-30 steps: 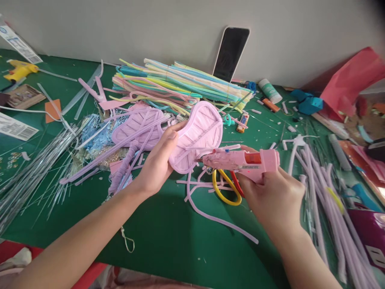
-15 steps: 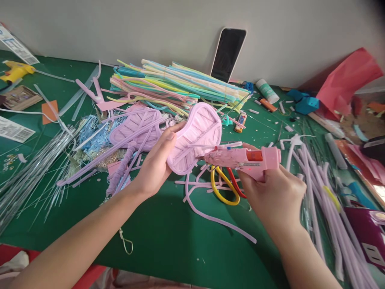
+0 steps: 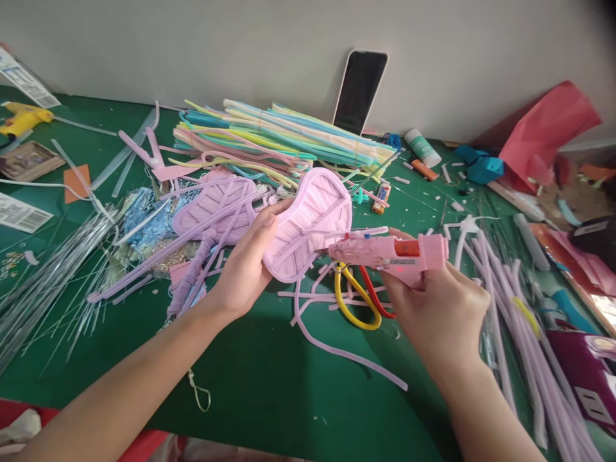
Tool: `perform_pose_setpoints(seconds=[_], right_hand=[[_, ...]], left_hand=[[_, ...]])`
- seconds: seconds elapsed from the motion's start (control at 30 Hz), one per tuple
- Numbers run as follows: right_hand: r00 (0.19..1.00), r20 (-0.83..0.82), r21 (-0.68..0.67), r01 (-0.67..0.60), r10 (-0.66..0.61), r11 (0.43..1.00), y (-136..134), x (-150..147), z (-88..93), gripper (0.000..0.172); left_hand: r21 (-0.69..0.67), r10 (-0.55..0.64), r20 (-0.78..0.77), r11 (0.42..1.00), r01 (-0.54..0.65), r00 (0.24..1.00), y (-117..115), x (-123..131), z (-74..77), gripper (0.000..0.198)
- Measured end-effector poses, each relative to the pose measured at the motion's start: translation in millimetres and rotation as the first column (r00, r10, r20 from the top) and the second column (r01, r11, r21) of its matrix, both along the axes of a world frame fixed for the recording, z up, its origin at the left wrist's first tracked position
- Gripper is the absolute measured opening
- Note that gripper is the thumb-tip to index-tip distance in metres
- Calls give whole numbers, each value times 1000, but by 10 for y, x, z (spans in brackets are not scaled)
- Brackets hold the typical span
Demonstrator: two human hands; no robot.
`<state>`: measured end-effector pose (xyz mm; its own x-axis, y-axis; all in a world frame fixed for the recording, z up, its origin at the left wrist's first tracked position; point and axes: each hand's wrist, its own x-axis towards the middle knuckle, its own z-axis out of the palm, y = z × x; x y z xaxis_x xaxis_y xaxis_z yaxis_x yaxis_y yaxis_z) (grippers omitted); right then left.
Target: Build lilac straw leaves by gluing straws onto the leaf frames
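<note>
My left hand (image 3: 248, 263) grips a pink wing-shaped piece made of bent straws (image 3: 310, 221) and holds it tilted above the green table (image 3: 269, 378). My right hand (image 3: 440, 314) is wrapped round the handle of a pink glue gun (image 3: 394, 253). The gun's nozzle touches the lower right edge of the wing piece. A second, lilac wing piece (image 3: 214, 208) lies on the table just left of my left hand.
Yellow and red scissors (image 3: 356, 295) lie under the gun among cut lilac strips. A pile of coloured straws (image 3: 274, 138) sits behind, and a phone (image 3: 360, 90) leans on the wall. Long lilac tubes (image 3: 505, 321) lie at right, silver wires (image 3: 48, 276) at left, a yellow glue gun (image 3: 22, 119) far left.
The wing piece and both hands have shifted slightly left and down in view as the head moved. The glue gun's nozzle stays at the wing's edge.
</note>
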<state>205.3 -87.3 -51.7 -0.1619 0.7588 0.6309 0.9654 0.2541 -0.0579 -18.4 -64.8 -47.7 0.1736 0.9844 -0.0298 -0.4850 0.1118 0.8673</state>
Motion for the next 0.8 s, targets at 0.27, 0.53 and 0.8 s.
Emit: perform_pose_setpoints(seconds=[0.27,0.53,0.8], right_hand=[[1000,5,20,1,-1,1000,21,18,-16,23],[999,8,-25,52,-52,998,-4,21,8,21],[990,-21,-85,135,-137,987,-20,-19,21,15]], left_hand=[[-8,6,7,1000,-6,1000,4,4,-13,39],[-6,1,-17,1000,-1,1000,-1,-13,-20,40],[-4,15,-2,1000,-15,1000,-2,1,-12,38]])
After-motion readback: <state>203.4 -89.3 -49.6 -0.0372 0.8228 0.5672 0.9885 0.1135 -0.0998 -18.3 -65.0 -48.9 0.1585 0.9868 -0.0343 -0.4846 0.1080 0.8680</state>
